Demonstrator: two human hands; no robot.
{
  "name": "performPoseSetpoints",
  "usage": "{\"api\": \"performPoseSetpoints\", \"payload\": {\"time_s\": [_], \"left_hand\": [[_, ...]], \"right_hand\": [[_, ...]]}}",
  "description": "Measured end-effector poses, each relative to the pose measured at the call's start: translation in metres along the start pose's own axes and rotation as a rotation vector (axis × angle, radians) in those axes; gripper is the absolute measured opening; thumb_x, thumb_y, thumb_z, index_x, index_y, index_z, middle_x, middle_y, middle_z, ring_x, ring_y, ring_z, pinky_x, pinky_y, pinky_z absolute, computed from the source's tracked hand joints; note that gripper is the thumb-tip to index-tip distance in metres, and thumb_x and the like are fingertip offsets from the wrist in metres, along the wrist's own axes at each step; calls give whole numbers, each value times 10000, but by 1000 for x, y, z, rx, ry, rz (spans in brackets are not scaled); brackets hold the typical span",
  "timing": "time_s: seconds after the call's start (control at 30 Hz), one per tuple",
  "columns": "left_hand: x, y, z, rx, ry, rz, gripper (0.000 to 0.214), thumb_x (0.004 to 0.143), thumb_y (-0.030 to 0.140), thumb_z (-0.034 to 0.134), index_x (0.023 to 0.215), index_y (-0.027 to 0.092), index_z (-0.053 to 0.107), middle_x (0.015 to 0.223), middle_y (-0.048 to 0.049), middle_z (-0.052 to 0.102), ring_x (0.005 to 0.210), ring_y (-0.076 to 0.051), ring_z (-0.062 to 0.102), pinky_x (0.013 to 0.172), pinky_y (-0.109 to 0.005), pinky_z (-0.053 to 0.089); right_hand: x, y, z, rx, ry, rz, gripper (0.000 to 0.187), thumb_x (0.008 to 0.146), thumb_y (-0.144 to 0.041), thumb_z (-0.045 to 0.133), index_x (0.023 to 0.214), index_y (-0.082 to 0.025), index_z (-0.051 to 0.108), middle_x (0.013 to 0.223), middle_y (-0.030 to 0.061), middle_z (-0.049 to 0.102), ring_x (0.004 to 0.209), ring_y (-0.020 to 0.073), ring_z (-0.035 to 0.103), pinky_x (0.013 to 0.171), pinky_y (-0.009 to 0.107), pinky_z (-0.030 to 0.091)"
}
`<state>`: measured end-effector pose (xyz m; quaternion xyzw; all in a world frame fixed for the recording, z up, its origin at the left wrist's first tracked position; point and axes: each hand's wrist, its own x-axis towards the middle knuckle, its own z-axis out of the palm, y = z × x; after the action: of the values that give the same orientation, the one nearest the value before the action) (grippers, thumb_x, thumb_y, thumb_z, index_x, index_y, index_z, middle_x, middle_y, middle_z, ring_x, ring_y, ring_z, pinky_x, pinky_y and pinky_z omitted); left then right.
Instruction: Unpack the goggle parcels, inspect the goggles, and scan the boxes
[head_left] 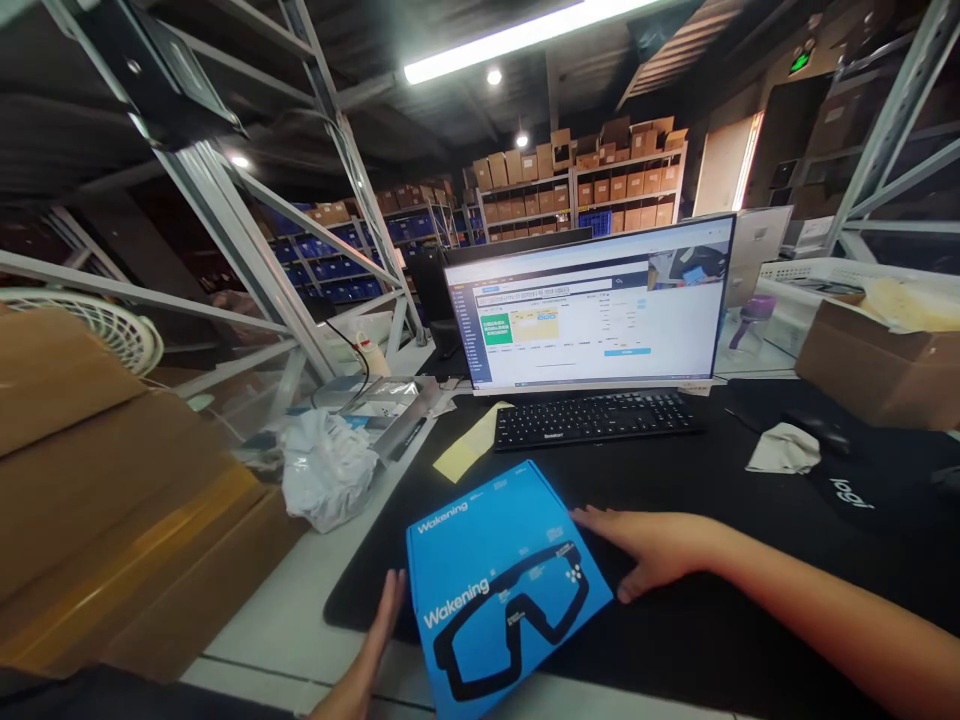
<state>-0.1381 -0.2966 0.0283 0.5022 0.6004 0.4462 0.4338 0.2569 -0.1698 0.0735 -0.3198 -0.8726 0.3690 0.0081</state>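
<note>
A flat blue box (502, 585) printed with "Wakening" and a black goggle outline lies tilted on the black desk mat (675, 620), near the front edge. My left hand (371, 645) rests flat against the box's left side, fingers straight. On the box's right edge lies my right hand (645, 548), palm down, fingers spread and touching the box. Neither hand closes around it.
A black keyboard (596, 418) and a lit monitor (592, 305) stand behind the box. A yellow paper (469, 445), crumpled plastic bag (326, 470) and brown cartons (112, 500) lie left. A white cloth (784, 450), mouse (821, 430) and cardboard box (877, 365) sit right.
</note>
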Motion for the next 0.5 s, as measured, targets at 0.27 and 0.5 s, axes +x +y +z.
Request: {"api": "performPoseSetpoints", "payload": {"time_s": [0.27,0.5], "left_hand": [[41,24,-17,392,-306,220,1450,490,624,898,1622,345,35,1708,-106,-58,1529,-500,115,1180,-642,269],[56,-1,-10,513,-78,240,1122,583,479,843,1545,269,304,1581,-194,294,1421,-508,347,1170,-644,272]], "right_hand": [[53,10,-6,329,46,-205,1809,362,-595,967,1522,-159,-351,1680,237,-78,1558,364,24,1250,473,47],[90,19,11,282,290,-145,1715,333,-601,962,1632,-144,-59,1657,245,109,1527,397,153,1251,487,91]]}}
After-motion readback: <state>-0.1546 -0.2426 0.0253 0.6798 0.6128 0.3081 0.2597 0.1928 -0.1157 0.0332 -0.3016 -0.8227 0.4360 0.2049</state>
